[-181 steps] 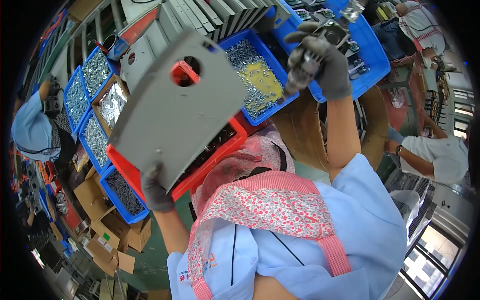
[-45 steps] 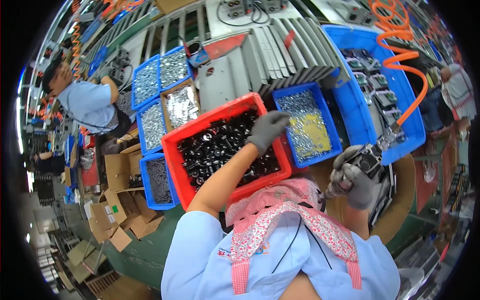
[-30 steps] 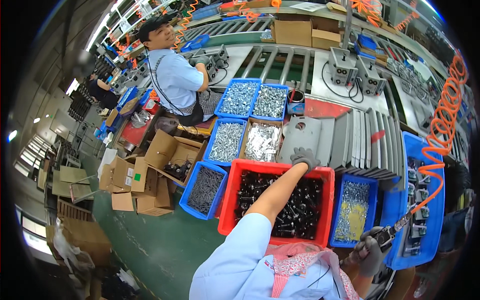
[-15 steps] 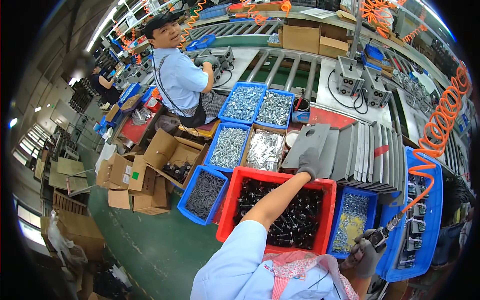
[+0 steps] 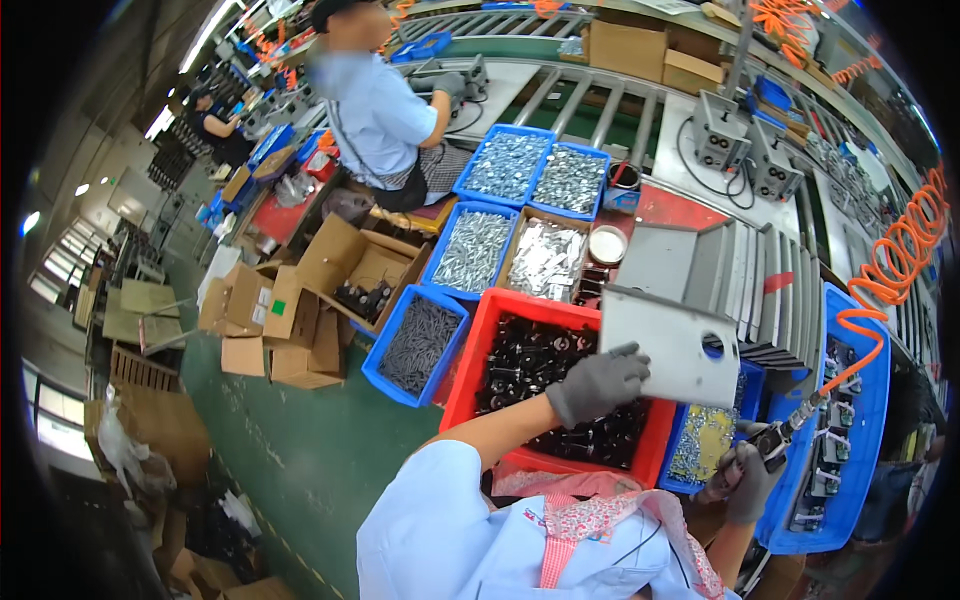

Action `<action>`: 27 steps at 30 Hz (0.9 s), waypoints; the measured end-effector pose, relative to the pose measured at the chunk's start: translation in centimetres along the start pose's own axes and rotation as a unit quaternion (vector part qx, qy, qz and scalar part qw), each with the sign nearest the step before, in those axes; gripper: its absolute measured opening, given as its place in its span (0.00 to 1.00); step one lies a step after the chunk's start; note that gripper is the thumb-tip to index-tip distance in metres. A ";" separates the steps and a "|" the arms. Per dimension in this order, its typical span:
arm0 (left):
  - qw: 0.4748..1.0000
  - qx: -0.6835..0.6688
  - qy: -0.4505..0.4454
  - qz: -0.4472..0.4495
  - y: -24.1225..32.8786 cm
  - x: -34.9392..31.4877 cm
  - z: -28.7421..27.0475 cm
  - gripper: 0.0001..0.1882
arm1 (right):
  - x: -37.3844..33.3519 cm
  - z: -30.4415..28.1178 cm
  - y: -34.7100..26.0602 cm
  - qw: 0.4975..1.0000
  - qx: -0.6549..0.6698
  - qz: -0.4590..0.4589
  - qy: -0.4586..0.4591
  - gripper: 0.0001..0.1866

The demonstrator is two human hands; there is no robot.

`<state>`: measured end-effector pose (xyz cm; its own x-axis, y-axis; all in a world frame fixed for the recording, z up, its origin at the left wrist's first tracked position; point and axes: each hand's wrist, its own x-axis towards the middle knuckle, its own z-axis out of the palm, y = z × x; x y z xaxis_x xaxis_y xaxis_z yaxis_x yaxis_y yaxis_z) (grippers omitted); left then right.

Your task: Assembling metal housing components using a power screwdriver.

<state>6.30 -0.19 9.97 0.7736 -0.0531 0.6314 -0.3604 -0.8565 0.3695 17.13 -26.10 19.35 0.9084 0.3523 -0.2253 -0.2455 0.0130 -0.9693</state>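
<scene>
My gloved left hand [image 5: 603,384] is closed on the edge of a flat grey metal panel [image 5: 660,345] with a round hole near one corner. The panel is tilted over the right part of a red bin [image 5: 462,385] full of black parts. Low on the right, my gloved right hand [image 5: 748,478] grips an air tool [image 5: 770,446], its fitting joined to an orange coiled hose [image 5: 868,318]. The tool's working end is hidden by the hand. Behind the held panel stands a row of similar grey panels [image 5: 765,275].
Blue bins of screws [image 5: 472,250] and dark pins [image 5: 415,345] stand left of centre. A long blue bin [image 5: 868,440] with small assemblies lies at right. Cardboard boxes [image 5: 300,335] sit on the left. A co-worker [image 5: 385,110] sits at the far bench beside a roller conveyor [image 5: 585,110].
My left hand has drawn a grey panel from the stack toward me, over the red bin. My right hand still holds the air tool. The co-worker's head has turned away.
</scene>
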 end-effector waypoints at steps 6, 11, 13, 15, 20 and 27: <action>0.994 0.027 -0.022 0.108 5.2 -2.2 -0.2 0.09 | 4.5 -3.2 6.1 0.999 -0.035 0.004 -0.035 0.18; 0.991 -0.005 -0.034 0.132 6.8 -1.3 -1.5 0.17 | 2.0 -1.1 4.3 0.992 -0.031 0.102 -0.065 0.15; 0.993 -0.007 -0.002 0.120 7.9 -1.3 -1.2 0.20 | 1.1 -0.1 3.2 0.992 -0.029 0.109 -0.056 0.14; 0.992 0.005 0.035 0.121 8.0 -0.9 -0.9 0.19 | 1.1 0.0 3.1 0.991 -0.004 0.122 -0.062 0.14; 0.995 0.027 0.045 0.083 7.1 0.9 -1.4 0.17 | 1.7 -3.2 4.1 0.978 0.044 0.179 -0.102 0.17; 0.957 -0.129 0.218 -0.143 6.9 1.9 0.3 0.19 | 0.0 -4.8 3.8 0.976 0.112 0.174 -0.074 0.19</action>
<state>5.41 -6.34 13.49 0.5895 0.4322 0.6824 -0.3264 -0.6453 0.6907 17.81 -30.59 15.24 0.7022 0.5029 -0.5040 -0.6133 0.0676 -0.7870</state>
